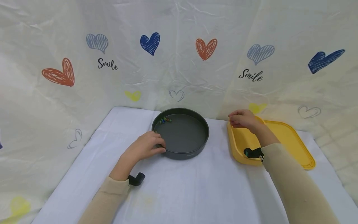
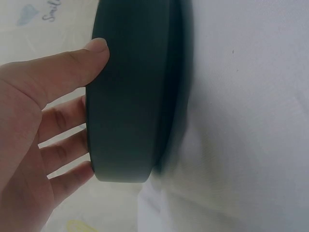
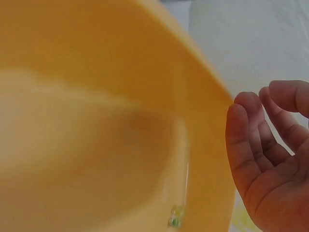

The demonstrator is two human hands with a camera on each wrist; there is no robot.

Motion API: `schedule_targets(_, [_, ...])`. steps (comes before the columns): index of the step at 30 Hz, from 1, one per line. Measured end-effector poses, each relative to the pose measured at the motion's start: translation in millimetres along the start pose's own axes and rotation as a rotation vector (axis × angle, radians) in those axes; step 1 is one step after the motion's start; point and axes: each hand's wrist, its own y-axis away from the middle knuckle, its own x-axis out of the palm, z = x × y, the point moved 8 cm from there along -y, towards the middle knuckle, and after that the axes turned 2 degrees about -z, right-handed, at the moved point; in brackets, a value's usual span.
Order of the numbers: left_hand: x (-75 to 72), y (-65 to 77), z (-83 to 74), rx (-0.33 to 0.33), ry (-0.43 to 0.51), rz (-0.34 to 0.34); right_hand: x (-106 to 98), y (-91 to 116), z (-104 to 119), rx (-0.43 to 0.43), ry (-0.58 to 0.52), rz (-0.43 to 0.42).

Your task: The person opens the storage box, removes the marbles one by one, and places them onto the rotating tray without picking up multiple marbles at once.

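Observation:
In the head view, my left hand is at the near left rim of a round dark grey pan. The left wrist view has its thumb against the pan's outer wall while the other fingers pass over the rim. Several small, glassy, multicoloured marbles lie at the pan's far left side. My right hand hovers over the far left corner of a yellow box, fingers loosely bent. Nothing shows between them in the right wrist view. Two marbles rest inside the box, by its wall.
Right of the box lies a flat yellow lid, partly behind the right forearm. A white cloth covers the table. Pale sheeting printed with hearts rises at the back and sides.

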Motion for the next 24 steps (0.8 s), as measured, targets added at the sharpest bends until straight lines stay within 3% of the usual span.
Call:
schedule_targets(10, [-1.5, 0.3, -0.9, 0.002, 0.004, -0.004, -32, -1, -34, 0.078, 0.069, -0.027])
schedule_targets(18, [-0.1, -0.2, 0.0, 0.01, 0.01, -0.012, -41, -1, -65, 0.178, 0.051, -0.032])
schedule_targets(24, [0.7, 0.1, 1.0, 0.011, 0.001, -0.01, -43, -2, -74, 0.187, 0.097, -0.024])
